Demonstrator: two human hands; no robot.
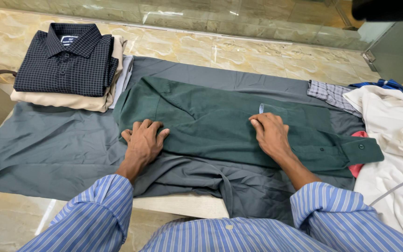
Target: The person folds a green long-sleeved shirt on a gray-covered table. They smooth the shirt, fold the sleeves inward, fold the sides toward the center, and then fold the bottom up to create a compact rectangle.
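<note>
While both palms press flat, the dark green shirt [220, 119] lies spread across a grey cloth [57, 144] that covers the work surface. Left hand [143, 142]: fingers extended and released, grasping nothing, resting on the green shirt's near left edge. Right hand [270, 135]: fingers likewise extended and unclenched, flat on the shirt's middle, just below a small pale label [261, 108]. A buttoned green cuff [362, 150] extends to the right of the shirt, touching a red item [357, 165] partly hidden beneath it. Left of the green shirt and farther from the person, a folded dark checked shirt [66, 60] tops a stack of 2 or more folded garments, with a beige garment [61, 100] under it. Right of the green shirt lies a heap of white fabric [392, 140], with a grey checked garment [330, 93] beside it. Blue striped sleeves [94, 214] cover both forearms.
</note>
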